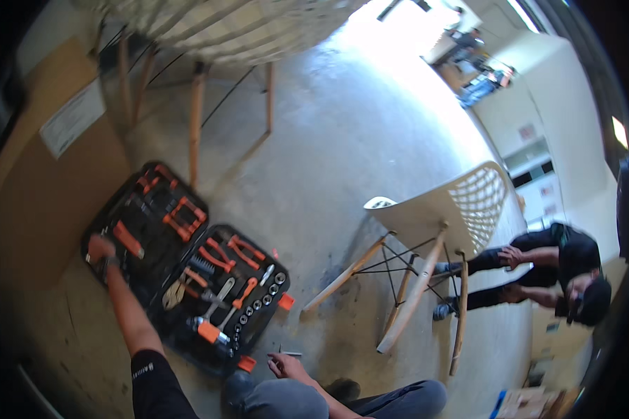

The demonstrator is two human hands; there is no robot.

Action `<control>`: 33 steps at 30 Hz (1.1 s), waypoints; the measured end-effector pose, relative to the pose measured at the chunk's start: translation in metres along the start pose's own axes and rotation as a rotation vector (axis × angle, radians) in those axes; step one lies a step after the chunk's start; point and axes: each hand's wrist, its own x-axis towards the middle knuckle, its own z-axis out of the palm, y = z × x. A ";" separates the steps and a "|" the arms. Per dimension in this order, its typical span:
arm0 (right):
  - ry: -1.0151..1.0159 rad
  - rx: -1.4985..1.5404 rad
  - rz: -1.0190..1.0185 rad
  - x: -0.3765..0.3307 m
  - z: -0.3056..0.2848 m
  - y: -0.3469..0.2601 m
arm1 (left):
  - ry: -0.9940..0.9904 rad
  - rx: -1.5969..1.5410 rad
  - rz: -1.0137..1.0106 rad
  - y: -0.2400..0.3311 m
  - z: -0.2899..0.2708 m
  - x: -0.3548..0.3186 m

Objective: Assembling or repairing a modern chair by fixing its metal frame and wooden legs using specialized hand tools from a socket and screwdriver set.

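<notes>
My left hand (pixel 101 248) reaches to the left edge of an open black tool case (pixel 162 278). Its fingers look curled in, and whatever they may hold is hidden. Beside it lies an orange-handled tool (pixel 128 239). In the case's nearer half are orange-handled pliers (pixel 217 255), an orange-and-silver wrench (pixel 241 294), a bare metal wrench (pixel 220 296) and a row of sockets (pixel 257 304). By my knee, my right hand (pixel 286 366) has its fingers stretched out and apart. A thin metal piece (pixel 291 353) shows just beyond them; I cannot tell whether they touch it.
A large cardboard box (pixel 56 188) stands left of the case. One pale lattice chair (pixel 230 31) stands beyond it. Another chair (pixel 426 220) is tipped over on the right, where a person (pixel 573 258) in dark clothes bends near it. More people (pixel 479 77) are far off.
</notes>
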 end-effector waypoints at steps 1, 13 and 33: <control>0.052 0.008 0.003 0.003 -0.001 0.004 | -0.057 0.010 -0.067 0.005 -0.003 -0.005; 0.004 0.008 0.032 0.002 -0.014 0.004 | 0.238 -0.084 0.092 0.016 -0.010 -0.031; -0.084 1.270 -0.247 0.063 -0.110 -0.043 | -0.903 -0.831 0.984 0.199 -0.278 -0.422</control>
